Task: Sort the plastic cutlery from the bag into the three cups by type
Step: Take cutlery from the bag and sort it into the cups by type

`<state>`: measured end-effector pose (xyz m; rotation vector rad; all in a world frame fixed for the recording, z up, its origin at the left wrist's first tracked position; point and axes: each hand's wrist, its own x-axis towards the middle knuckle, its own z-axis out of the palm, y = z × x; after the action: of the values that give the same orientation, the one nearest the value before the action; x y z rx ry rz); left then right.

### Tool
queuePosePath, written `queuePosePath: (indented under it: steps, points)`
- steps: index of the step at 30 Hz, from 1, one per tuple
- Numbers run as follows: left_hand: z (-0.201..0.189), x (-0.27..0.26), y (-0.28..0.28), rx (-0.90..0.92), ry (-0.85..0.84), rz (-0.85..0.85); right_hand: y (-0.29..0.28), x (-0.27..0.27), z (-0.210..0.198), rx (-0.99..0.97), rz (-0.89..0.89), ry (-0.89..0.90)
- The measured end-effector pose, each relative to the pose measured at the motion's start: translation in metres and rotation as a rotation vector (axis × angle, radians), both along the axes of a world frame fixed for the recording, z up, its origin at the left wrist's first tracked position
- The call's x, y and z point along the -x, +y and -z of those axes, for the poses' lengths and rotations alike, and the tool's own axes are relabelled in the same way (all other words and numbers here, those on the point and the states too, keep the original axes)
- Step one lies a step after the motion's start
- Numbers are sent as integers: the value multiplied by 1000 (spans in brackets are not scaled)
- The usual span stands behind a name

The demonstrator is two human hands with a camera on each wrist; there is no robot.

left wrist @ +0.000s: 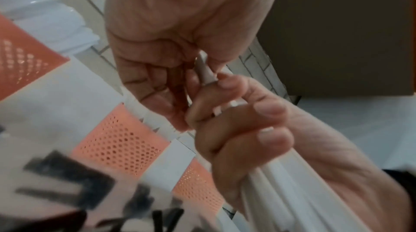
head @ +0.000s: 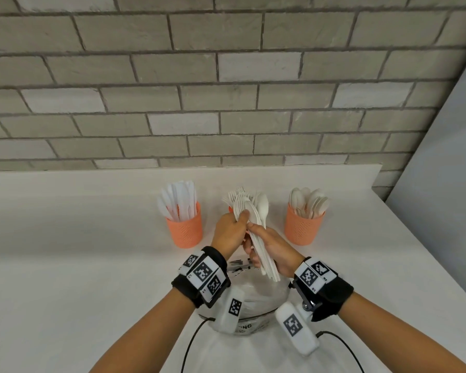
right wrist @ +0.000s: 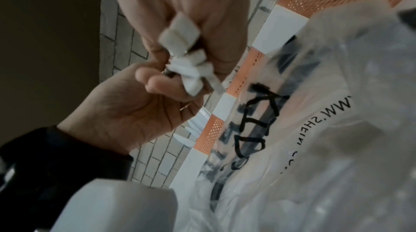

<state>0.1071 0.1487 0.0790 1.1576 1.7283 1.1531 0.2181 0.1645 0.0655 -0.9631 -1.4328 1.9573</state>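
Nearest the person, a clear plastic bag [head: 256, 297] lies crumpled on the white counter [head: 65, 265], under both wrists. Above it, the right hand [head: 273, 250] curls around the handles of a white cutlery bundle [head: 256, 227], while the left hand [head: 230, 232] pinches the bundle higher up, near the bowls and tines; which piece it singles out is hard to tell. Just behind stand three orange perforated cups: the knife cup [head: 184, 227] left, the spoon cup [head: 303, 224] right, and the middle fork cup [head: 230, 209] mostly hidden. Bare counter spreads to both sides, ending at a grey brick wall [head: 226, 90].
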Motion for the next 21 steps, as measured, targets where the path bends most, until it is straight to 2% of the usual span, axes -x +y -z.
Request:
queuePosePath:
  steps: [5, 10, 12, 15, 17, 19, 21]
  points:
    - [-4, 2, 3, -26, 100, 37, -2, -9, -3, 24, 8, -2]
    - [-12, 3, 6, -107, 109, -57, -1, -18, -4, 40, 30, 10]
    - [-18, 8, 7, -163, -33, -98, 1, -23, -5, 20, 40, -15]
    - [-29, 17, 7, -246, -396, -137, 4, -30, -5, -8, 80, -55]
    - [-33, 24, 9, -271, -578, -188, 6, -36, -4, -13, 103, -55]
    - [-34, 34, 14, -293, -656, -252, 8, -42, -5, -15, 118, -54]
    - [-32, 43, 22, -315, -607, -318, 10, -47, -6, -5, 127, -41]
